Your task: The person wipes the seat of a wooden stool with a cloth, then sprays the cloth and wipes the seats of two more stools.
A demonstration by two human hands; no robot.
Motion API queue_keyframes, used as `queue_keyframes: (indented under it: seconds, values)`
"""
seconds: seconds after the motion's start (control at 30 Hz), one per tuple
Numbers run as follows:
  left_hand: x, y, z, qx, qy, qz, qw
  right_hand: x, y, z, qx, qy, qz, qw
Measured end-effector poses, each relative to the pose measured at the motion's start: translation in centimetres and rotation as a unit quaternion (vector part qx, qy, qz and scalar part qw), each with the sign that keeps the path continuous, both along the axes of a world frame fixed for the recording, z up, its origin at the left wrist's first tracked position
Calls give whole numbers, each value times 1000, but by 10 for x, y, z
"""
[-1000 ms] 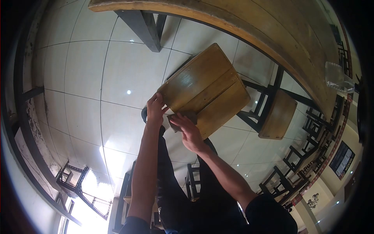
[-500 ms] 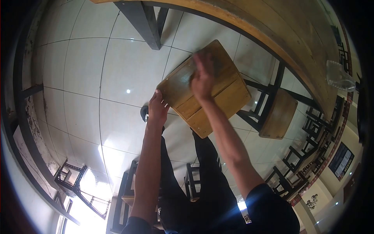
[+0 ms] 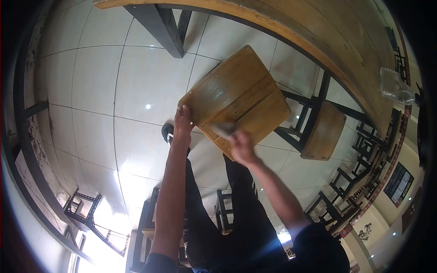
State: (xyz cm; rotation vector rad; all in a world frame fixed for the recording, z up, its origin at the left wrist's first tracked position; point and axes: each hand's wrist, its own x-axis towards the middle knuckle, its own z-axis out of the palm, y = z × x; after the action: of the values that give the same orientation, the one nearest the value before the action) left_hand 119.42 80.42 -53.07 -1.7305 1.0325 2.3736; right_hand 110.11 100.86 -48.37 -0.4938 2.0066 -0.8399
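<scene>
A wooden stool seat (image 3: 255, 75) made of boards lies tilted in front of my legs, with a pale worn patch on its upper board. My left hand (image 3: 183, 122) is closed on its left corner, thumb on top and the fingers at the edge. Over the lower board, near the seat's front edge, my right hand (image 3: 243, 146) is closed on a greyish flat piece (image 3: 223, 130). That piece is smeared by motion, so I cannot tell its kind. Whatever holds the seat up is hidden beneath it.
A long wooden table (image 3: 291, 25) curves across the top, with a dark leg (image 3: 159, 32) at left. Another stool (image 3: 324, 132) with dark legs stands right of the seat. A clear glass container (image 3: 395, 86) is on the table's right end. Pale tiles (image 3: 91, 141) cover the floor.
My right hand has swept from the seat's far upper board down toward its near edge, and the grey piece now shows in it. My left hand keeps its hold on the corner.
</scene>
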Motion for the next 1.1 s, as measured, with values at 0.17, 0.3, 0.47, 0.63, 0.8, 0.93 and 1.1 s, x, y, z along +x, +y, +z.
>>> queue_keyframes:
  seconds: [0.17,0.3,0.47,0.63,0.8,0.93,1.1]
  values:
    - [-1,2,3,6,-1,22,1000,-122,27,-11,-119,199,-234,944]
    - [-4,4,7,22,14,33,999,-148,4,-45,-11,442,-108,891]
    - [-10,10,7,15,-3,69,997,-63,-22,-52,-85,428,-44,899]
    - [-5,11,-11,33,45,104,993,63,-15,-27,-142,230,73,960]
    - [-4,4,2,15,7,48,999,88,-10,-8,-157,174,44,971]
    - [-4,2,4,20,5,34,999,34,-5,7,-41,-6,-139,989]
    - [-3,4,1,29,24,43,998,-100,-11,12,-245,-180,-328,895]
